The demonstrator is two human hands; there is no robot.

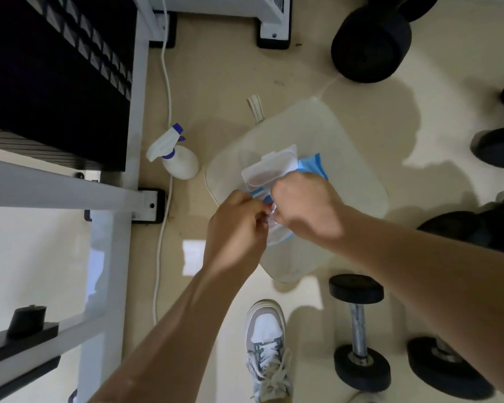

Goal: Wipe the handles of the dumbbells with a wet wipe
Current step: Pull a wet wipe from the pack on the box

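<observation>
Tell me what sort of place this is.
Probably a gym or home workout room: a steel-handled dumbbell and bigger black dumbbells lie on the floor, and a white metal equipment frame stands at left.

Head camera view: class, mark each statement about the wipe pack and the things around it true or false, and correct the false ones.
1. The lid of the wet wipe pack is flipped open. True.
2. The left hand rests on the spray bottle. False: it holds the wet wipe pack; the spray bottle sits untouched on the floor.
3. The right hand grips a dumbbell handle. False: it too is at the wet wipe pack; the small dumbbell near the shoe lies untouched.
4. A white cable runs along the floor past the spray bottle. True.
</observation>
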